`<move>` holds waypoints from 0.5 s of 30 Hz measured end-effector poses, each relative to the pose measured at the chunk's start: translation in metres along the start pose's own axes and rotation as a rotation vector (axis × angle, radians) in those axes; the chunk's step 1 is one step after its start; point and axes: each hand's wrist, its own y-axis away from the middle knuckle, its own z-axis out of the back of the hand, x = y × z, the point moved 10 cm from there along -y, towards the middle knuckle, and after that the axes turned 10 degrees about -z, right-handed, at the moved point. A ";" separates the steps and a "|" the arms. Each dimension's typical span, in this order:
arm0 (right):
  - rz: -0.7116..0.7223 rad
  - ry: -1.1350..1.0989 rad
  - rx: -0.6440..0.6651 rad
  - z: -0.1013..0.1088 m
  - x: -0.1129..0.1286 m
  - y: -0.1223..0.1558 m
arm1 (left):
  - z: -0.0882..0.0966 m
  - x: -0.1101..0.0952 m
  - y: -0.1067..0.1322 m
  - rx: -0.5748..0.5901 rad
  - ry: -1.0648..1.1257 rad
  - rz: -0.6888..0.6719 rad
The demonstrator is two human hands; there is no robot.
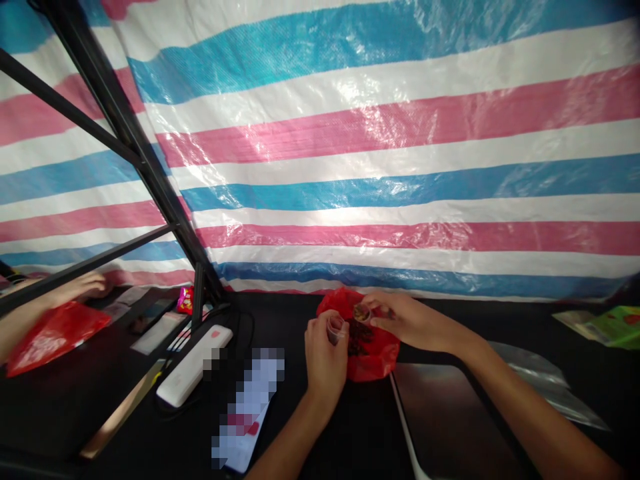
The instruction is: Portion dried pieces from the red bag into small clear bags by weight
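Observation:
My left hand [324, 347] is closed around a small clear plastic cup [337, 327], its opening facing up. To its right, my right hand [393, 317] grips a second small clear cup [362, 312] that has brown bits inside. Both cups are over a red plastic bag [377, 363] spread on the black table. Dark brown pieces [358, 337], too small to name, lie on the bag between my hands.
A laptop-like slab [450, 413] lies below my right forearm, beside a clear plastic bag [540, 380]. Left are a phone [253, 407] and white power strip [195, 367]. Beyond the black frame [140, 160], another person's hand [80, 288] rests by a red bag [60, 333]. Striped sheeting [400, 133] stands behind.

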 end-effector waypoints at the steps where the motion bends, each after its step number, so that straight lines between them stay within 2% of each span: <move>1: 0.011 0.027 -0.019 0.003 0.006 0.002 | -0.003 -0.001 0.001 0.020 0.003 -0.002; 8: 0.126 0.225 -0.071 -0.006 0.040 0.010 | -0.015 -0.004 0.009 0.125 -0.005 -0.035; 15: 0.214 0.287 -0.112 -0.014 0.053 0.013 | -0.021 -0.002 0.011 0.143 0.056 -0.036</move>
